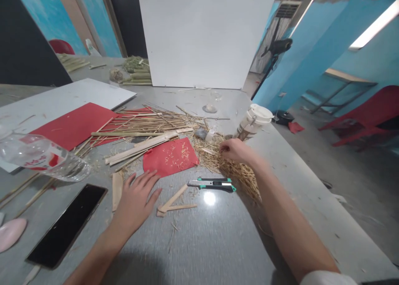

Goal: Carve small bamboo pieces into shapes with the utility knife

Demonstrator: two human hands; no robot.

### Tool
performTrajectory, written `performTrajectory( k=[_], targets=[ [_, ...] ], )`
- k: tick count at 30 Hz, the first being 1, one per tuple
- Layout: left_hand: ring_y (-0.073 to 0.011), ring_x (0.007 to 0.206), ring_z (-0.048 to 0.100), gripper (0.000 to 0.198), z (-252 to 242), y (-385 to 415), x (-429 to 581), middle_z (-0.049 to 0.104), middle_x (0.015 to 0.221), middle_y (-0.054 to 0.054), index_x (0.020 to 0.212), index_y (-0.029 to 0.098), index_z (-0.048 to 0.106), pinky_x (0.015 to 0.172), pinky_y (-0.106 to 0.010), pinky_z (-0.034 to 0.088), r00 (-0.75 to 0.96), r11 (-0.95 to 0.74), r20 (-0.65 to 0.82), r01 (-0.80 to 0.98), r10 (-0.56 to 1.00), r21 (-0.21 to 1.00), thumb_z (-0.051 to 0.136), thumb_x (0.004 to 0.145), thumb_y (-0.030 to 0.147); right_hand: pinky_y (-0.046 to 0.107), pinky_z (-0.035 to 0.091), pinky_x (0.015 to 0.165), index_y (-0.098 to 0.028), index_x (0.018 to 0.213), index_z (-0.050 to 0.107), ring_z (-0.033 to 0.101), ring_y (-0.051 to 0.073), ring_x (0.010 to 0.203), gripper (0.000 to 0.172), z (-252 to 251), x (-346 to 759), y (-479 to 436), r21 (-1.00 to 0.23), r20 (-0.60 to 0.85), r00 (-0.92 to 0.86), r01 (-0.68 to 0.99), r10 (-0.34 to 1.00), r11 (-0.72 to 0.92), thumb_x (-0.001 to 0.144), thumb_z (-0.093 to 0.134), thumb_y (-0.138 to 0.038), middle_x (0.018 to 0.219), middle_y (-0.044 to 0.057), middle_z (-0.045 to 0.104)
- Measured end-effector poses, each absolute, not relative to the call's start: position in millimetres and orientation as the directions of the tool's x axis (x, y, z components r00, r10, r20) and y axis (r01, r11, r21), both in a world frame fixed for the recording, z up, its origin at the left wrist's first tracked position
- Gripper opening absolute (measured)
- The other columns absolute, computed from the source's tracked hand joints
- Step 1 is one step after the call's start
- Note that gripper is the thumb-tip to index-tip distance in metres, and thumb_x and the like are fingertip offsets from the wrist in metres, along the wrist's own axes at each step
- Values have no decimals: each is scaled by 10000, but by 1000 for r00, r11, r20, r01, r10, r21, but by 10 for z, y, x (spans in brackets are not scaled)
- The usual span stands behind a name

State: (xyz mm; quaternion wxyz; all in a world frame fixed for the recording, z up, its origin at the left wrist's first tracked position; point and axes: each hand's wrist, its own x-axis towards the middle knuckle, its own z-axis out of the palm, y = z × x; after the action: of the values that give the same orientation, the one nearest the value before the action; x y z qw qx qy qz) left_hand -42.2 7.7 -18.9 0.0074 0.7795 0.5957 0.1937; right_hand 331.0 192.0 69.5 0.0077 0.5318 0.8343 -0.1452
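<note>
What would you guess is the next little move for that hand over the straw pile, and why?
Probably pinching up a few strands. The right hand is curled over the loose straw pile without a clear hold, while the left hand lies flat on the table and the utility knife lies untouched.

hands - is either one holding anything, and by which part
The left hand lies flat and open on the table, holding nothing. The right hand reaches into the straw pile; whether its fingers pinch any straw cannot be told.

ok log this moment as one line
left hand: flat on grey table, open | right hand: reaching into pale straw pile | green-black utility knife: lying between the hands, untouched
</note>
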Motion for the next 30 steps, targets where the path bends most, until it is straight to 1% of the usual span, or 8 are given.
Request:
performTrajectory(
  k=[5, 7, 10, 14, 17, 23, 26, 30],
  targets=[
    [-385, 1433, 651, 422, -196, 82, -445, 718, 1525, -174, 1372, 190, 726, 1239, -646, 344, 163, -224, 269, 950, 949, 216, 454, 1116, 387, 328, 469, 834, -122, 1212, 783, 711, 291, 1070, 397, 829, 3295, 1854, -145, -30, -325, 937, 945, 317, 874, 589, -45, 1229, 186, 783],
    [-390, 1442, 642, 424, -195, 84, -443, 713, 1531, -180, 1373, 190, 723, 1248, -656, 336, 142, -201, 258, 956, 956, 216, 462, 1108, 394, 335, 461, 835, -136, 1276, 756, 702, 293, 1087, 422, 871, 3254, 1803, -129, -12, -323, 939, 946, 319, 898, 586, -61, 1253, 186, 772],
    [-389, 1442, 642, 430, -189, 87, -439, 714, 1527, -185, 1379, 195, 721, 1255, -657, 337, 126, -187, 253, 955, 959, 232, 470, 1098, 400, 286, 445, 745, -243, 1086, 799, 702, 210, 886, 187, 840, 3144, 1720, -157, -121, -422, 902, 898, 403, 926, 707, -213, 1047, 56, 805],
    [-386, 1445, 642, 433, -178, 85, -444, 722, 1517, -180, 1380, 193, 719, 1244, -654, 355, 133, -201, 254, 943, 958, 264, 464, 1099, 401, 299, 390, 660, -229, 968, 799, 690, 226, 857, 92, 687, 3022, 1692, -115, -213, -410, 912, 887, 394, 883, 765, -234, 1045, 88, 807],
    [-379, 1435, 649, 430, -173, 79, -454, 725, 1511, -179, 1379, 187, 712, 1233, -650, 366, 142, -215, 259, 936, 955, 279, 460, 1104, 403, 310, 369, 639, -211, 924, 798, 688, 233, 809, 117, 640, 3031, 1730, -84, -236, -372, 928, 898, 362, 872, 711, -153, 963, 100, 802],
    [-357, 1424, 651, 408, -154, 76, -458, 734, 1497, -174, 1360, 202, 713, 1231, -623, 380, 145, -225, 270, 928, 952, 297, 462, 1111, 405, 310, 353, 650, -201, 863, 783, 671, 233, 798, 26, 652, 3086, 1752, -127, -246, -415, 910, 876, 395, 870, 773, -224, 921, 110, 792],
    [-357, 1413, 653, 387, -150, 75, -453, 743, 1481, -165, 1345, 214, 714, 1230, -622, 384, 154, -238, 277, 923, 948, 302, 468, 1114, 404, 308, 324, 633, -202, 726, 702, 595, 193, 698, 119, 634, 3053, 1747, -198, -246, -445, 893, 861, 405, 823, 727, -140, 757, 69, 709],
    [-357, 1364, 667, 337, -104, 64, -444, 755, 1448, -144, 1285, 241, 728, 1199, -620, 412, 130, -235, 312, 915, 941, 329, 493, 1107, 404, 295, 310, 602, -224, 653, 539, 458, 149, 625, 234, 730, 3059, 1743, -362, -205, -512, 831, 834, 422, 865, 638, -227, 641, -15, 526]
  ],
)
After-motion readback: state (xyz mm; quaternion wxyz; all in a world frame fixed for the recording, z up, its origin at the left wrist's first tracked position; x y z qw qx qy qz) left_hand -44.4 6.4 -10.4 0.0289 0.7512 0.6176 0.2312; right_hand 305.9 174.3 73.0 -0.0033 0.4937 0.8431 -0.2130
